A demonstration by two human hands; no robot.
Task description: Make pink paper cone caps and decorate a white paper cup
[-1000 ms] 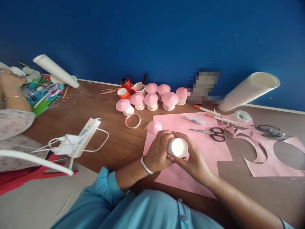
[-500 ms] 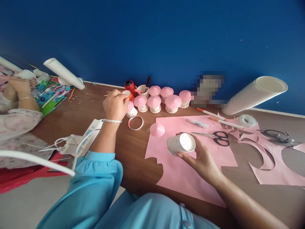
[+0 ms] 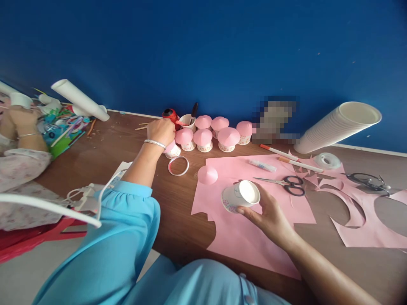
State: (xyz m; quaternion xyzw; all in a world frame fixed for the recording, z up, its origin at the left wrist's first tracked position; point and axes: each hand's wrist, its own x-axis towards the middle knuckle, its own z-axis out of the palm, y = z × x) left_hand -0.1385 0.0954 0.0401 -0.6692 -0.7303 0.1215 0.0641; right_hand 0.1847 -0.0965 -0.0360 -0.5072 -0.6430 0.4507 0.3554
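Note:
My right hand (image 3: 270, 214) is closed round a white paper cup (image 3: 235, 197) with drawings on its side, tilted with its white end toward me, over a pink paper sheet (image 3: 251, 245). My left hand (image 3: 161, 130) is closed, fingers curled down beside a red spool-like object (image 3: 171, 115); what they hold is hidden. Just beneath it stands a small cup (image 3: 173, 151) with a pink cone top, partly covered. Several more decorated cups with pink cone roofs (image 3: 229, 136) stand to its right. A loose pink cone (image 3: 207, 174) lies left of the held cup.
A roll of tape (image 3: 178, 165) lies near the left hand. Scissors (image 3: 286, 183), a glue stick (image 3: 262, 165) and markers (image 3: 280, 152) lie around the sheet. A tall stack of cups (image 3: 340, 127) leans at right. A power strip (image 3: 117, 173) and a co-worker's arm (image 3: 27, 131) are at left.
My left hand has moved forward and right, now covering the orange cup that showed beside it. My right hand keeps the paper cup in nearly the same place. The view has shifted slightly.

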